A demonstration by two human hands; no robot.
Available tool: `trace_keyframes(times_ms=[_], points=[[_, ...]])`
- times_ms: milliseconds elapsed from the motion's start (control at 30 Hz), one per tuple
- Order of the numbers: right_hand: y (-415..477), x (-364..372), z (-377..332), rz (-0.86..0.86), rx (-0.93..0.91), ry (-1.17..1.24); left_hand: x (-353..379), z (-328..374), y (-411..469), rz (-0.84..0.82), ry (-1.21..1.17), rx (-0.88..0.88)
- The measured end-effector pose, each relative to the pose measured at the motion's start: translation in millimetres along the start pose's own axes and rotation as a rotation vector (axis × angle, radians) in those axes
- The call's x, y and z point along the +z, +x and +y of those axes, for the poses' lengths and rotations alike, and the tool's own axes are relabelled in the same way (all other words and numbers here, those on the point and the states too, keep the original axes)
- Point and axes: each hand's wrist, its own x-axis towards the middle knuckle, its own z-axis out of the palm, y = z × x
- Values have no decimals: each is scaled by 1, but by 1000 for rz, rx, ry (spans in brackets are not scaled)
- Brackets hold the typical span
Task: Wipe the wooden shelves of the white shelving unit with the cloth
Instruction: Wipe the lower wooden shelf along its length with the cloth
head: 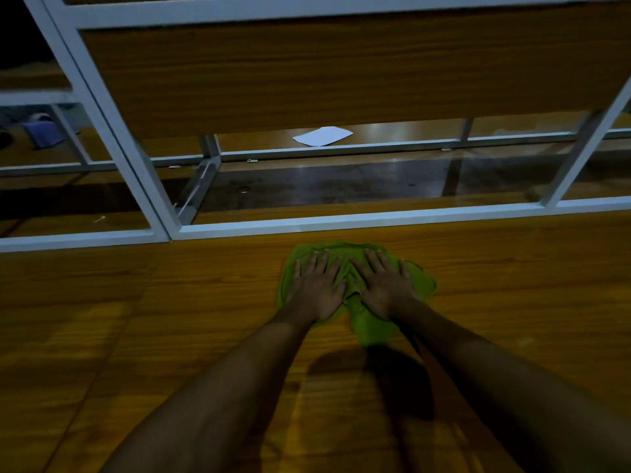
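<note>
Left hand [316, 288], right hand [384, 286] flat, fingers spread, arms outstretched

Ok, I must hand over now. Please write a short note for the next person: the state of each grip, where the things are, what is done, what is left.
Left grip: bare hand, fingers straight, pressing flat on the green cloth.
Right grip: the same, beside it on that cloth.
Cloth: bunched on the wooden shelf, near its far edge by the white frame.
Done: the cloth is down on the shelf; which parts are already wiped does not show.
Left: probably the rest of this shelf, then the other shelves.
</note>
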Motion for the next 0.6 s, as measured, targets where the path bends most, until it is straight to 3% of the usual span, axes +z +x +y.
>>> trace_keyframes(times_ms=[267, 600], points=[[51, -6, -33, -14, -1, -1, -6, -45, 29, 33, 23, -44], [17, 4, -107, 13, -95, 26, -8, -90, -43, 48, 5, -128]])
